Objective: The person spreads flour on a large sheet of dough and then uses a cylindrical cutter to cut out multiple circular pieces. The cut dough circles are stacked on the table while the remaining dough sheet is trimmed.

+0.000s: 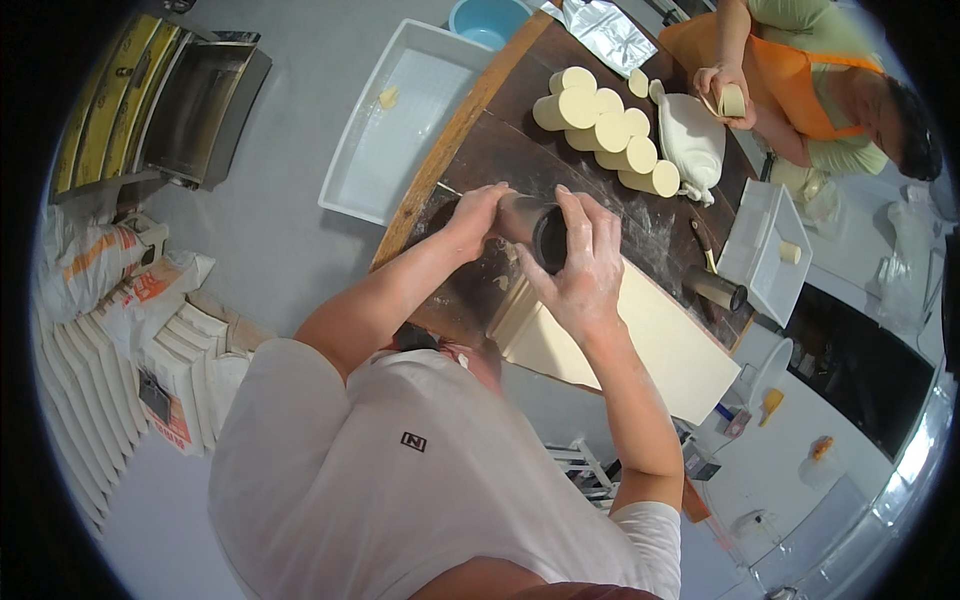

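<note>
Between both hands I hold a dark metal cylinder (519,217) above the dark wooden table (480,154). My left hand (477,219) grips its left end. My right hand (583,259) curls around the black rimmed end at the right. Below my right hand lies a wide, pale sheet of dough (652,337), folded in layers at its left end and reaching past the table's near edge. A second dark cylinder (714,289) lies to the right of the dough. Several pale dough rounds (607,131) stand clustered farther back. What the held cylinder contains is hidden.
A co-worker in an orange apron (791,82) holds dough rounds at the far right. Near them lies a white cloth bundle (694,139). White tubs stand left (360,150) and right (757,247) of the table. A brush-like tool (703,241) lies near the second cylinder.
</note>
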The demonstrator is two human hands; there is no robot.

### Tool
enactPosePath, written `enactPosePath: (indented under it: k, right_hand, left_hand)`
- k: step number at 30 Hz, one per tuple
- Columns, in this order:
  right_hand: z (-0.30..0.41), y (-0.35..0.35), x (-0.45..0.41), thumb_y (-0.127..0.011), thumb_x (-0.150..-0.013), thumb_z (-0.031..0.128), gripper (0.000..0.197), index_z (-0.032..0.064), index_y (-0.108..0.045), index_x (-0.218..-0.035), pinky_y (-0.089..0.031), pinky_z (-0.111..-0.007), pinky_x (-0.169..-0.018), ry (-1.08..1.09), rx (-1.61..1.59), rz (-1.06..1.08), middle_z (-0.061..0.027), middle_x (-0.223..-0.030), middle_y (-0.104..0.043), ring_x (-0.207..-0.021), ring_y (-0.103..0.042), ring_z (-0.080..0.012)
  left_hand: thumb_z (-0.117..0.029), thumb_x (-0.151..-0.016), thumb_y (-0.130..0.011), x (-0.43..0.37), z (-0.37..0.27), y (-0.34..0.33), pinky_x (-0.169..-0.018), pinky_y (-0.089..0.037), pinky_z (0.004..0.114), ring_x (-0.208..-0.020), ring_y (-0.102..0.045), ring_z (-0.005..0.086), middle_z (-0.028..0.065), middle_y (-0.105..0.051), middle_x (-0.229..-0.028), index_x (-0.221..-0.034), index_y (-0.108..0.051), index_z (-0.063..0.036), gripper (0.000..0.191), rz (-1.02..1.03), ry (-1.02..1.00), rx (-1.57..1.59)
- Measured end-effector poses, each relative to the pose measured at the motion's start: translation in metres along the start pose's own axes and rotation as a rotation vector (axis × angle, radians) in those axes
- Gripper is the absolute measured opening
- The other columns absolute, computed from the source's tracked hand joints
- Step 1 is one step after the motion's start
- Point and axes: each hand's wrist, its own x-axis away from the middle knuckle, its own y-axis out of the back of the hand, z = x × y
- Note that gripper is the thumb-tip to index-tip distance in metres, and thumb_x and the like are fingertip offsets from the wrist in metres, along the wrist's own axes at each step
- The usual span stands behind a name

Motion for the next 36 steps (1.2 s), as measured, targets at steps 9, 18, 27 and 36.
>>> enactPosePath:
  k: [9,18,27,36]
  right_hand:
    - [0.050,0.144,-0.016,-0.094,-0.080,0.011,0.069,0.0020,-0.070,-0.144,-0.054,-0.046,-0.113,-0.079,0.082,-0.247,-0.0184,-0.139,-0.066,-0.127,-0.065,-0.0367]
    - [-0.111,-0.030,-0.039,-0.090,-0.092,0.033,0.066,0.0097,-0.068,-0.149,-0.054,-0.055,-0.114,-0.234,0.233,-0.091,-0.0220,-0.144,-0.063,-0.133,-0.059,-0.0444]
    - [-0.064,-0.032,0.038,-0.080,-0.107,0.041,0.076,-0.0019,-0.053,-0.163,-0.041,-0.052,-0.125,-0.517,-0.566,-0.397,-0.0233,-0.161,-0.053,-0.150,-0.049,-0.0381]
    - [-0.021,-0.032,0.070,-0.054,-0.114,0.066,0.076,0.0078,-0.053,-0.162,-0.046,-0.052,-0.126,-0.937,-1.727,-0.191,-0.0132,-0.158,-0.062,-0.147,-0.059,-0.0320]
  left_hand:
    - [-0.042,-0.119,-0.058,-0.012,0.008,-0.014,-0.086,-0.059,0.035,-0.096,-0.075,0.0171,0.0039,-0.080,-0.107,-0.114,-0.077,-0.0115,0.036,-0.036,0.052,0.111]
    - [-0.049,-0.116,-0.061,0.029,-0.011,-0.015,-0.092,-0.057,0.041,-0.104,-0.074,0.0197,0.0061,-0.077,-0.114,-0.121,-0.072,-0.0108,0.040,-0.060,0.061,0.076]
    - [-0.046,-0.117,-0.061,0.087,-0.040,-0.035,-0.095,-0.060,0.040,-0.107,-0.074,0.0189,0.0064,-0.077,-0.117,-0.127,-0.072,-0.0096,0.039,-0.072,0.034,0.122]
    - [-0.049,-0.117,-0.058,0.127,-0.012,-0.090,-0.112,-0.050,0.045,-0.131,-0.064,0.0301,0.0172,-0.068,-0.135,-0.148,-0.062,-0.0014,0.057,-0.097,-0.359,-0.371]
